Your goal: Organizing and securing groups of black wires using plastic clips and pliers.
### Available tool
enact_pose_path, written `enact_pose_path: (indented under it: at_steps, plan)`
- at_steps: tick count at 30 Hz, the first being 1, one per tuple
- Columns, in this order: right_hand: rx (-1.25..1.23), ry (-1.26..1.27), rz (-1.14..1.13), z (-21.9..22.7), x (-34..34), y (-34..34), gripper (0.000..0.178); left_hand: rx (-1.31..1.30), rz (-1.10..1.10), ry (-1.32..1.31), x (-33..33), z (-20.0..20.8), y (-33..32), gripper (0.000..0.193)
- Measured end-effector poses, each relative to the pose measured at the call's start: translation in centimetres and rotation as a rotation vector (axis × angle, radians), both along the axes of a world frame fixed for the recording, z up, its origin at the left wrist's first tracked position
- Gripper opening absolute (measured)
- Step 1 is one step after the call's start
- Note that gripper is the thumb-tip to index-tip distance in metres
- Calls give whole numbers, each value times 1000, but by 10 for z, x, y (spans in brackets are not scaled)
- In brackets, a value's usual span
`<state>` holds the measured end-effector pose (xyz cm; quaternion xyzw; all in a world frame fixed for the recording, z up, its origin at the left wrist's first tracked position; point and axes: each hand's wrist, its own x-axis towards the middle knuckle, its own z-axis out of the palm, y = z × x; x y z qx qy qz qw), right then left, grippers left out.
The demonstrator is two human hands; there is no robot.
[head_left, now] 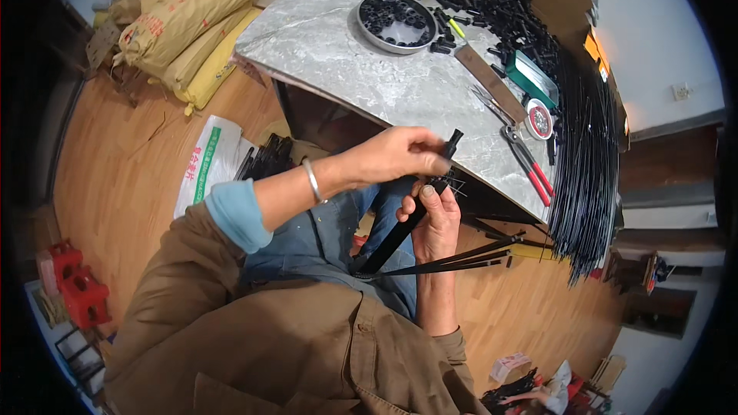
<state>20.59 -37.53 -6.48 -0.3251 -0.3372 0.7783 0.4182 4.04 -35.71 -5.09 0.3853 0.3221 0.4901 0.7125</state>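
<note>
A long black rod [400, 242] slants up from my lap toward the table edge, with thin wire-like pieces sticking out near its upper part and a black fitting [456, 138] at its tip. My right hand [437, 219] is closed around the rod below the tip, thumb upward. Just above it, my left hand [396, 155] reaches across from the left with its fingers curled at the rod's upper end; the fingertips are slightly blurred. More thin black rods [461, 256] lie across my lap, passing by my right wrist.
On the grey table [323, 38] are a round tin [396, 48] of small black parts, a heap of black pieces [492, 8], red-handled pliers [530, 167], a green box [532, 79] and a bundle of thin rods [588, 177]. Yellow sacks [184, 23] and red stools [81, 284] stand leftward.
</note>
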Motion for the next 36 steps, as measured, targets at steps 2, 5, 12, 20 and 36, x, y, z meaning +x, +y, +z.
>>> enact_pose_path:
  at_steps: [2,5,12,20,36]
  plan:
    - [17,1,-2,-2,1,0,20,-58,-48,71,-1,14,-13,36]
    - [27,-95,-2,5,-2,-2,19,-110,19,79,3,16,-21,38]
    - [448,-670,119,26,23,9,20,-24,126,104,12,19,-28,36]
    - [276,-455,287,19,40,25,20,59,128,177,23,11,-27,36]
    - [21,176,282,-4,32,19,41,196,-48,315,16,6,-16,45]
